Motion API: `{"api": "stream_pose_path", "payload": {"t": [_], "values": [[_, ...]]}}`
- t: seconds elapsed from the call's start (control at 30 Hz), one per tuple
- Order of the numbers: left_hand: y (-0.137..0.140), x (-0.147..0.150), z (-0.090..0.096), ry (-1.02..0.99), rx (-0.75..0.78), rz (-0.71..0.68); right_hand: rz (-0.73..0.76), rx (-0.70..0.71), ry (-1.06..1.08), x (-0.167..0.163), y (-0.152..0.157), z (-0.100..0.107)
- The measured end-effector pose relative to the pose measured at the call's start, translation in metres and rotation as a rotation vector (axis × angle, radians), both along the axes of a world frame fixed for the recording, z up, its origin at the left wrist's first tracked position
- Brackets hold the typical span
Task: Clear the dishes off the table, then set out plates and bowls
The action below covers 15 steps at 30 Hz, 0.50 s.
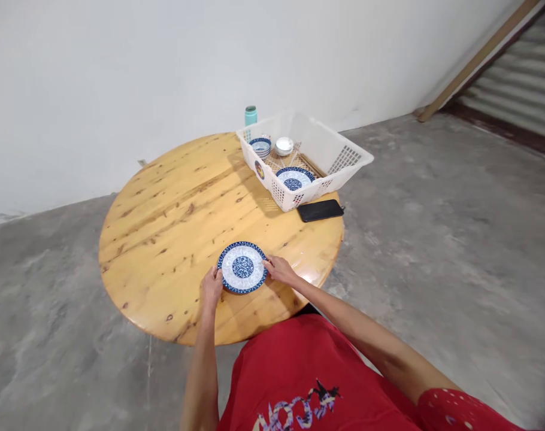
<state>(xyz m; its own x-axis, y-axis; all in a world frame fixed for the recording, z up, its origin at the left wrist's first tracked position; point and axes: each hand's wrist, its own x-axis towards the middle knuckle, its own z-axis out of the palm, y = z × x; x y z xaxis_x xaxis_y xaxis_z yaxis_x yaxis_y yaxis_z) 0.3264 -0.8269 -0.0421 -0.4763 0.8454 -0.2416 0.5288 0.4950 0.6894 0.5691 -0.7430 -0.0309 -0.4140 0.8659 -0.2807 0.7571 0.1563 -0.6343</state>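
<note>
Between my two hands is a round blue-and-white plate (242, 267), patterned face up, near the front of the wooden table. My left hand (212, 286) grips its left rim, thumb on top. On the opposite rim my right hand (279, 269) is closed, its thumb over the edge. The fingers under the plate are hidden, and I cannot tell whether the plate touches the tabletop.
A white plastic basket (348, 170) on the round table (164, 239) holds stacked blue-rimmed bowls (260, 147), small white dishes (284, 146) and a blue-patterned plate (294, 178). A black phone (320, 211) lies before it. Behind stands a turquoise bottle (250, 115), near the wall.
</note>
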Motion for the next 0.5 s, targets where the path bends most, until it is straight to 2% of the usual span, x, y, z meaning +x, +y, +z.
{"api": "stream_pose_path", "payload": {"t": [0.13, 0.2, 0.27, 0.33, 0.4, 0.5], "values": [[0.0, -0.009, 0.01, -0.002, -0.019, 0.012, -0.025, 0.007, 0.093, 0.03, 0.016, 0.028], [0.006, -0.013, 0.024, 0.07, -0.004, 0.062, -0.064, 0.055, 0.188, 0.054, 0.038, 0.053], [0.021, -0.012, 0.046, 0.181, 0.021, 0.122, -0.142, 0.131, 0.391, 0.08, 0.071, 0.084], [0.047, -0.003, 0.075, 0.282, 0.076, 0.14, -0.216, 0.237, 0.503, 0.105, 0.115, 0.117], [0.083, 0.013, 0.107, 0.353, 0.196, 0.084, -0.296, 0.359, 0.521, 0.127, 0.165, 0.142], [0.153, 0.054, 0.151, 0.439, 0.333, -0.102, -0.323, 0.426, 0.372, 0.155, 0.242, 0.155]]}}
